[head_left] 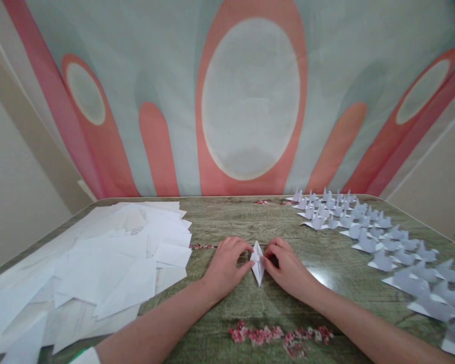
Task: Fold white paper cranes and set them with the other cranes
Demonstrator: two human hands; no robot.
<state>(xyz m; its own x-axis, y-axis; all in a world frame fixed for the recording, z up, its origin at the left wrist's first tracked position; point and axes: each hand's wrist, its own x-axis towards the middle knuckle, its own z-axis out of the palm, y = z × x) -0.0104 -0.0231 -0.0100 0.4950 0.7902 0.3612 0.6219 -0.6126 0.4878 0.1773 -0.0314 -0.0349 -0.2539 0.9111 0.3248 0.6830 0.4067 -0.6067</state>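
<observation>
A narrow diamond of folded white paper (pixel 258 270) stands out against the wood-patterned table, its long points facing away from me and toward me. My left hand (pixel 229 260) pinches its left edge, thumb and forefinger slightly apart along that side. On the opposite edge, my right hand (pixel 284 263) has thumb and fingertips closed on the paper near its middle. The fold details under my right fingertips are hidden.
Loose white paper sheets (pixel 109 268) lie spread in a pile on the left. Several folded paper birds (pixel 364 240) stand in rows along the right side. The table (pixel 220 217) has printed pink flowers. A patterned backdrop (pixel 250 101) rises behind it.
</observation>
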